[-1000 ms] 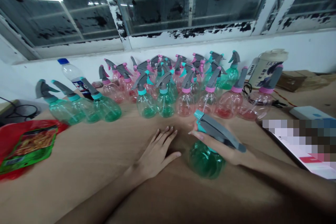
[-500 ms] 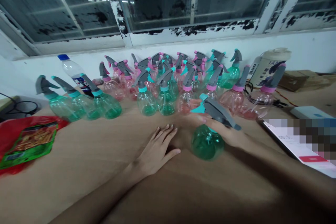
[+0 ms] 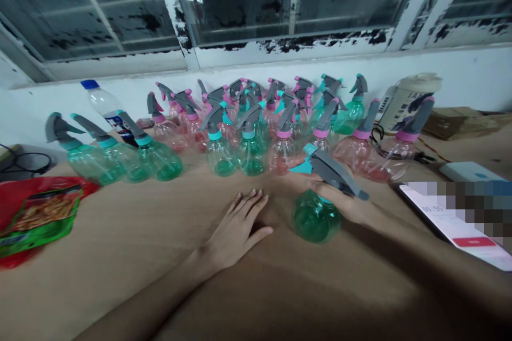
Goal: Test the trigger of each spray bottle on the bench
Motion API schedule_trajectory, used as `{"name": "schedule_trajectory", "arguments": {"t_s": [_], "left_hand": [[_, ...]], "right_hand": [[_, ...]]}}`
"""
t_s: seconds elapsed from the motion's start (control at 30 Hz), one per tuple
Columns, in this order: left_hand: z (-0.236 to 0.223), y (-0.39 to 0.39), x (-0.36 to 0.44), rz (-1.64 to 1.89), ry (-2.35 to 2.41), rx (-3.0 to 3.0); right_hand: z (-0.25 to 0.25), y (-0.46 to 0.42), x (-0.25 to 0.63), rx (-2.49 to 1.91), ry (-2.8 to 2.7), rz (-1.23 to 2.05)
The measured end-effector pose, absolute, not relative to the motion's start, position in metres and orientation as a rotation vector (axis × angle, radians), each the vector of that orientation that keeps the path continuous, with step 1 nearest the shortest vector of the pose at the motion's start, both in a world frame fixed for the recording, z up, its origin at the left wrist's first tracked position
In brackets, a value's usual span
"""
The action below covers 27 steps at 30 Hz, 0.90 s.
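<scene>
My right hand (image 3: 348, 203) is wrapped round the neck of a green spray bottle (image 3: 316, 219) with a grey and turquoise trigger head. The bottle is upright, its nozzle pointing left; part of my fingers is hidden behind the head. Flat on the brown table (image 3: 140, 234), left of that bottle, lies my left hand (image 3: 238, 234), fingers spread and holding nothing. Beyond both hands, green spray bottles (image 3: 252, 154) and pink spray bottles (image 3: 283, 152) stand in rows. Several more green ones with turquoise collars (image 3: 162, 162) are grouped at the left.
A red and green snack packet (image 3: 44, 213) lies on the left. Behind the left group stands a blue-capped drink bottle (image 3: 104, 104). At the right are a phone (image 3: 436, 216) with a lit screen, a white box (image 3: 464, 171), a lidded cup (image 3: 412, 101) and cables (image 3: 400, 155).
The view has shifted slightly, so things on the left appear a little further left. My hands and the held spray bottle keep nearly the same position.
</scene>
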<state>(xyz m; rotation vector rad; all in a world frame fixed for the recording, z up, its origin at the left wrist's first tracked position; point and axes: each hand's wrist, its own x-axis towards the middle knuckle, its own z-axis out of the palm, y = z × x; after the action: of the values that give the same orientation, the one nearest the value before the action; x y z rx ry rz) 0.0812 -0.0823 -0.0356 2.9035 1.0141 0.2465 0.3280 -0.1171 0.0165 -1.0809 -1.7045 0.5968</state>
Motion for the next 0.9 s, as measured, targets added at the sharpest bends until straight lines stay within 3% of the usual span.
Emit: {"name": "schedule_trajectory", "arguments": {"t_s": [0.9], "left_hand": [[-0.032,-0.084,0.082,0.226,1.004,2.896]], "right_hand": [[0.028,-0.138,0.312,-1.011,-1.73,0.624]]}}
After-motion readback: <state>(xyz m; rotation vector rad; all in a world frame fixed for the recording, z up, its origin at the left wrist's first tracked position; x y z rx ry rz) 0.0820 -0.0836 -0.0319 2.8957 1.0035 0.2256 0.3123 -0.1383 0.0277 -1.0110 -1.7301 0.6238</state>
